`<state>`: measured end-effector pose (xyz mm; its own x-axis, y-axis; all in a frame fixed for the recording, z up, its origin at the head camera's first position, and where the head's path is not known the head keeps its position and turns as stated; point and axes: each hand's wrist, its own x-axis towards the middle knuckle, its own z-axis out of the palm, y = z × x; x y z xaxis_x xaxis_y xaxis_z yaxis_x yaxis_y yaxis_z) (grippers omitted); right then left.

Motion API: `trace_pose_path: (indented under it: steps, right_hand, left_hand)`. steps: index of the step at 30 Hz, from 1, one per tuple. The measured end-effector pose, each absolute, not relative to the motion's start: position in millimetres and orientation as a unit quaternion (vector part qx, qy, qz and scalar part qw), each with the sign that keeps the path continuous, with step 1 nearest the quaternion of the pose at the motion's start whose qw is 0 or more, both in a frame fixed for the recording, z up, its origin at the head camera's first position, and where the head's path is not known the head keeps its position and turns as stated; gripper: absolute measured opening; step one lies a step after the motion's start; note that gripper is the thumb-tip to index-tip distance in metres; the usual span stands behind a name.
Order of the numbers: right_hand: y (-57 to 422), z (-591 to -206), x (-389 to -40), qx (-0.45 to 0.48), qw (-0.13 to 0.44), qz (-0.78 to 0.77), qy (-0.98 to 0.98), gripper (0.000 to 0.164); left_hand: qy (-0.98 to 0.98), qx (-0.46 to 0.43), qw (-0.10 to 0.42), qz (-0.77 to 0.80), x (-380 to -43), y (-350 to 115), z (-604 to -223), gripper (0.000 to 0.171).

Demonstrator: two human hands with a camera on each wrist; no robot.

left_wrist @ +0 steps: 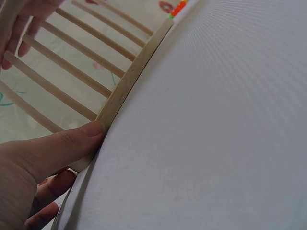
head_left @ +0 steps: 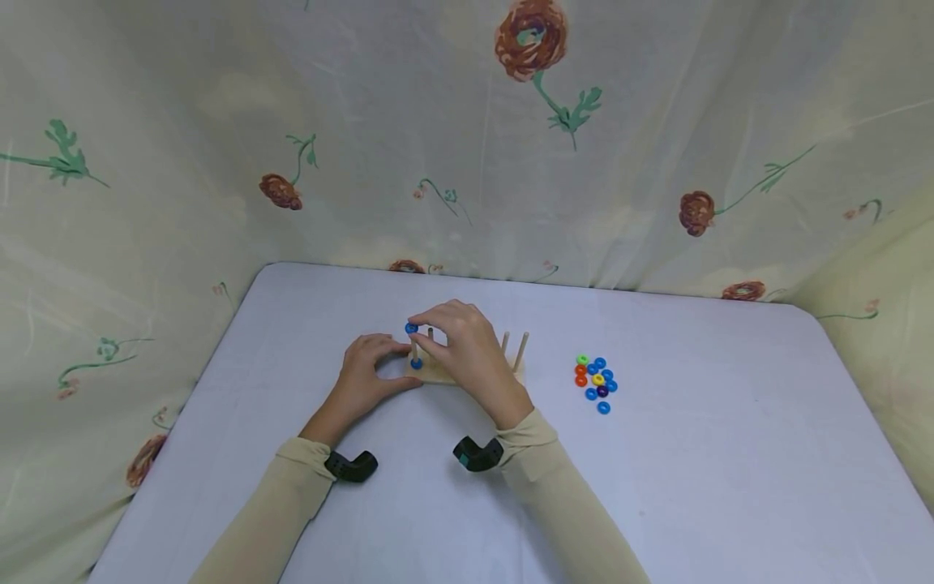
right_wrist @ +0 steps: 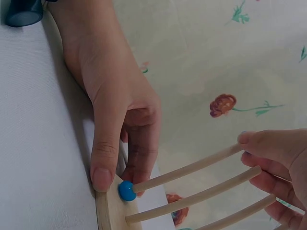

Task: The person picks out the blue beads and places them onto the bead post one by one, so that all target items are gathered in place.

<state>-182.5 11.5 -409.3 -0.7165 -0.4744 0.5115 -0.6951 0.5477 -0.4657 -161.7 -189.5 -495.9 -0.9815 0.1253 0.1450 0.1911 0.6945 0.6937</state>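
Note:
My left hand (head_left: 362, 371) grips the left end of a wooden peg rack (head_left: 438, 375), thumb on the near edge and fingers behind. Several upright pegs rise from the rack's base (left_wrist: 125, 86). At the top of the leftmost peg, my right hand (head_left: 470, 345) pinches a blue ring (head_left: 412, 328) between thumb and fingers. Whether the peg tip is inside that ring cannot be made out. Another blue ring (right_wrist: 127, 191) sits low on the same peg, against the base. The right hand covers the middle pegs in the head view.
Right of the rack lies a loose group of small rings, with blue rings (head_left: 603, 408), orange-red rings (head_left: 580, 380), a green ring (head_left: 582, 359), a yellow ring (head_left: 598, 379) and a dark purple ring (head_left: 602, 391). A flowered curtain (head_left: 409, 203) hangs around the white table (head_left: 715, 454).

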Motion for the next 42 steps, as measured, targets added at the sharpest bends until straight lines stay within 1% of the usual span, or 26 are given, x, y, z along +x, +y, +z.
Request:
trace_pose_path:
  steps: [3,11,28,37,42]
  right_hand:
    - [11,-410,-182,0.339,0.167,0.331,-0.864,0.021]
    - [11,-410,-182,0.347,0.179,0.332,-0.859,0.032]
    - [17,-406,-182,0.340,0.194,0.339,-0.856,0.030]
    - [36,-399,-180,0.325,0.192,0.338,-0.862,0.031]
    - [53,-395,-177,0.304,0.176,0.349,-0.869,0.034]
  left_hand:
    - [-0.919,-0.084,0.041,-0.383,-162,-189,-496,0.054]
    - [-0.919,-0.082,0.039,-0.383,-162,-189,-497,0.055]
    - [-0.919,-0.087,0.048,-0.382,-161,-188,-498,0.054]
    - [-0.918,-0.094,0.056,-0.382,-162,-190,-498,0.055]
    - [-0.921,-0.090,0.052,-0.376,-161,-190,-496,0.056]
